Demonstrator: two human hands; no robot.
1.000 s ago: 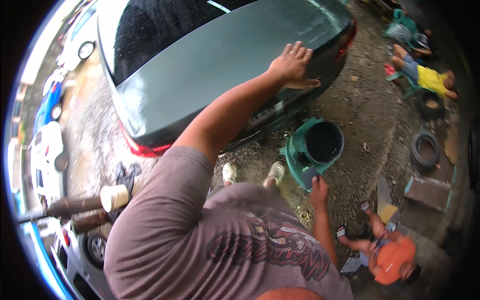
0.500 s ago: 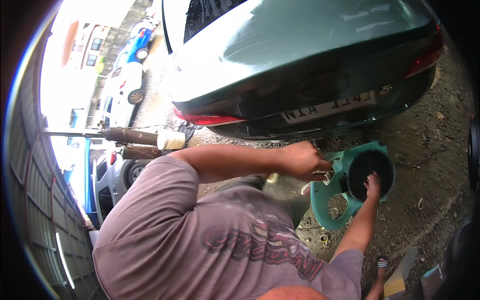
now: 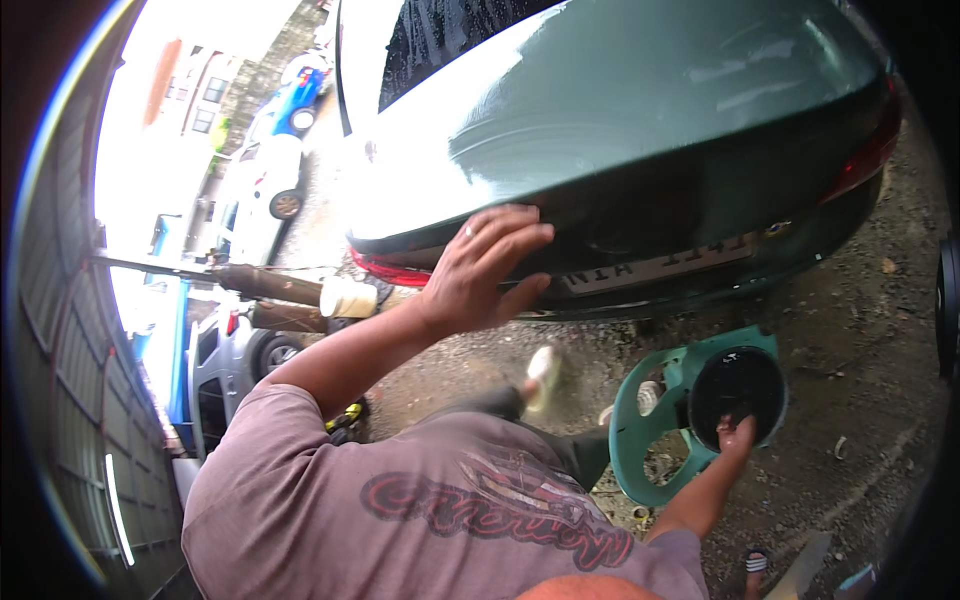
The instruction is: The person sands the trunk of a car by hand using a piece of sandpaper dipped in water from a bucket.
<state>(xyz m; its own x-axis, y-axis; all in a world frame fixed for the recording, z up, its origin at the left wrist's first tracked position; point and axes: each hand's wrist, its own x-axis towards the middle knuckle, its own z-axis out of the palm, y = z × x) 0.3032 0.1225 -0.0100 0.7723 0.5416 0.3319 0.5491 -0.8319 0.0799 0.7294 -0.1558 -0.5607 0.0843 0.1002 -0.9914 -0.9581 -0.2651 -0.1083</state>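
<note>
My left hand point(image 3: 485, 268) is raised with its fingers stretched out, close to the rear of a dark green car point(image 3: 650, 110). It holds nothing, and I cannot tell whether it touches the paint. On the right, my right hand point(image 3: 738, 436) reaches down into a round black bucket point(image 3: 735, 375), its fingertips lost in the dark inside. That bucket rests on a green plastic chair point(image 3: 628, 440) with openings in it. Wet streaks and droplets show on the car's trunk and rear window.
Dirt and gravel ground point(image 3: 840, 400) lies round the chair. Left of the car are a white bucket point(image 3: 348, 297) beside brown cylinders point(image 3: 265, 282), a silver vehicle point(image 3: 210, 365), and white and blue cars. A foot in a striped slipper point(image 3: 757, 562) shows at the lower right.
My left hand has swung from above the chair to the upper left, and its curled fingers have opened out. My right hand stays at the bucket, its fingers lower inside.
</note>
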